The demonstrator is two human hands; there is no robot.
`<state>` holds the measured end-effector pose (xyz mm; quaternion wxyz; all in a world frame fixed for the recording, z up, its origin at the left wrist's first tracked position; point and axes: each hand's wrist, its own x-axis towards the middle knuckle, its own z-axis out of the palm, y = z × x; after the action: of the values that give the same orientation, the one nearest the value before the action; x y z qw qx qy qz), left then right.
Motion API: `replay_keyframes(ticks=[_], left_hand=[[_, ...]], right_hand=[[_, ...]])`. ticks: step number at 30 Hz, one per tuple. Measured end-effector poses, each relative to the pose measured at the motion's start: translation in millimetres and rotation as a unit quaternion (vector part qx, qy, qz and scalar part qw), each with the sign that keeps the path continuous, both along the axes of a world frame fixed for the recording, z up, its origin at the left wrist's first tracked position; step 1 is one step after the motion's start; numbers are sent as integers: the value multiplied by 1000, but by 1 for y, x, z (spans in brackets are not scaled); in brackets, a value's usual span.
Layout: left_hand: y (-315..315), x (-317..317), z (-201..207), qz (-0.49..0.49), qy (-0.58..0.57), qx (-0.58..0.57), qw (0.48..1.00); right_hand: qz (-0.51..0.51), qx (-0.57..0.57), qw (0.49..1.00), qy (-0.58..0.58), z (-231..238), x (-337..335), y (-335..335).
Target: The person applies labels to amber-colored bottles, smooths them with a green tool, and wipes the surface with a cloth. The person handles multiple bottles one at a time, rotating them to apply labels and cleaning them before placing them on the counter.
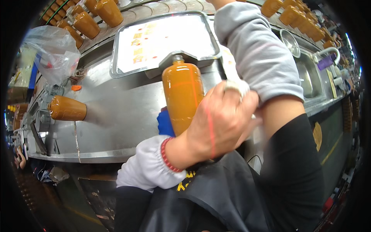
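1. Head view: a big orange-brown bottle (181, 87) lies in the middle, over the steel table (116, 131). Its neck points away from the person, into a notch by the tray (113, 63).
2. The left hand (220, 121) is curled shut around a white cloth (239, 86). This hand is in front of the bottle's right side. I cannot tell if it touches the bottle.
3. The right hand (218, 2) is far up at the top edge. Most of it is cut off, so I cannot tell if it is open or closed. The two hands are well apart.
4. A white sheet (185, 34) with small red and orange marks lies on the tray.
5. Something blue (165, 124) peeks out by the bottle's left side.
6. Thin red light lines cross the bottle and the left hand.
7. Another brown bottle (68, 108) lies on its side at the left, near an orange bit (76, 88).
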<state>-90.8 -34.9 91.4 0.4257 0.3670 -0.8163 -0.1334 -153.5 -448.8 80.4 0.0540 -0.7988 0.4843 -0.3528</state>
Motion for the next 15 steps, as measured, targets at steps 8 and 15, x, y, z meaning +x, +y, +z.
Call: replay_keyframes(ticks=[8, 15], left_hand=[[1, -27, -2, -52, -13, -53, 997], [65, -64, 2, -411, 193, 79, 887]], right_hand=[[7, -18, 998, -59, 41, -86, 58], [42, -21, 997, -62, 66, -106, 75]])
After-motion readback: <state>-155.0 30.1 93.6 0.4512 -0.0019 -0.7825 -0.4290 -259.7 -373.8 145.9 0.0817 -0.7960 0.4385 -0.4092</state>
